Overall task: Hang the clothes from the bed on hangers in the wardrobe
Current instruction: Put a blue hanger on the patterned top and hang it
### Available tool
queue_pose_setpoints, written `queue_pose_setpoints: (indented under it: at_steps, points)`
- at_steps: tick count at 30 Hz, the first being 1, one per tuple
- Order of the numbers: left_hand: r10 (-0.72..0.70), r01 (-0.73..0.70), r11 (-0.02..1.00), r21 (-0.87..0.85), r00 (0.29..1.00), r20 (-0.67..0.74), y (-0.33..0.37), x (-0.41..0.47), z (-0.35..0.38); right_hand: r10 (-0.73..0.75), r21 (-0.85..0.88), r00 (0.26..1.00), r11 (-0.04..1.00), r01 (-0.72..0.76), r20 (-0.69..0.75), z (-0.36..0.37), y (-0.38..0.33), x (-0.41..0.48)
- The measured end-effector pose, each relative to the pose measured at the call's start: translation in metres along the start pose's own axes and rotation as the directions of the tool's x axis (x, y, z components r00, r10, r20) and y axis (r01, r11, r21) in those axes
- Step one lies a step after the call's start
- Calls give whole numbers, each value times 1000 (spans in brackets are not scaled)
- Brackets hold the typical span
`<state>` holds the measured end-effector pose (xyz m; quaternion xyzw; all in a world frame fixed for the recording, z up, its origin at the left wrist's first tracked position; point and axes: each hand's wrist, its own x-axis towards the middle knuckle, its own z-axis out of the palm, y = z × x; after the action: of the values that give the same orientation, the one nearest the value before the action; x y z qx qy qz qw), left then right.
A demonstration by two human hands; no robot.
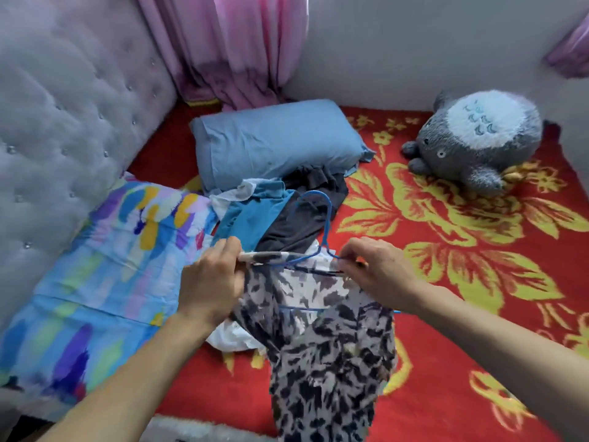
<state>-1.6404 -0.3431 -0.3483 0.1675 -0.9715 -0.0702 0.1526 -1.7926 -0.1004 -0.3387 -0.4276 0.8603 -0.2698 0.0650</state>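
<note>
- Left hand [210,282], centre frame: curled fingers pinch the patterned garment [331,346] onto the blue hanger [328,218], seating the shoulder.
- Right hand [376,272]: fingertips pinch the opposite shoulder and hanger arm, spreading the fabric.
- Clothes pile [277,212] lies just above, awaiting hanging.

No text, label, brand, number or sign can be read anywhere in the view. The prints on the black-and-white garment [331,362], the red bedspread [462,282] and the colourful pillow [105,266] are only blotches, flowers and brush strokes, not letters.
</note>
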Motion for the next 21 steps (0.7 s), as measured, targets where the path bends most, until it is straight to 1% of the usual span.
queue_pose_setpoints:
  at_steps: [1,2,4,5,6,7,8,9,10,12,14,16,17,19,21]
  points:
    - [-7,7,999,48,1000,2,3,-6,-13,-16,16,1000,1000,16,-5,-12,-11,0]
    - [-25,25,998,59,1000,-4,7,-12,-27,-37,40,999,999,37,-8,-25,-22,-1]
    - [-134,134,991,-7,989,-68,18,-25,-57,-102,87,995,991,101,3,-51,-47,-1]
    - [-216,209,975,-82,971,-97,23,-33,-71,-143,92,989,986,140,27,-63,-59,-2]
    - [-303,281,940,-192,948,-94,27,-42,-86,-189,84,981,979,184,52,-73,-72,-4]
    - [-380,341,883,-322,923,-65,32,-51,-101,-226,79,971,972,220,77,-81,-83,-7]
    - [-440,389,808,-442,898,-14,34,-63,-116,-262,91,960,963,253,95,-89,-95,-12]
    - [-488,430,733,-527,872,33,36,-76,-133,-291,129,951,952,277,105,-96,-107,-19]
    - [-525,457,682,-571,850,53,37,-90,-149,-318,190,942,937,294,110,-103,-120,-26]
    - [-603,529,651,-545,796,52,40,-126,-177,-374,318,921,890,326,104,-116,-148,-44]
    - [-706,604,625,-495,708,-28,47,-170,-203,-432,424,897,832,357,94,-129,-183,-62]
    - [-797,660,581,-476,581,-167,52,-219,-231,-489,521,864,772,365,120,-144,-224,-76]
    - [-829,682,548,-483,521,-205,55,-245,-246,-526,549,839,746,378,137,-152,-245,-82]
    - [-882,734,465,-495,431,-191,61,-298,-276,-612,590,771,692,416,175,-164,-290,-98]
    - [-913,787,405,-465,378,-155,70,-351,-305,-693,635,687,635,440,217,-173,-334,-121]
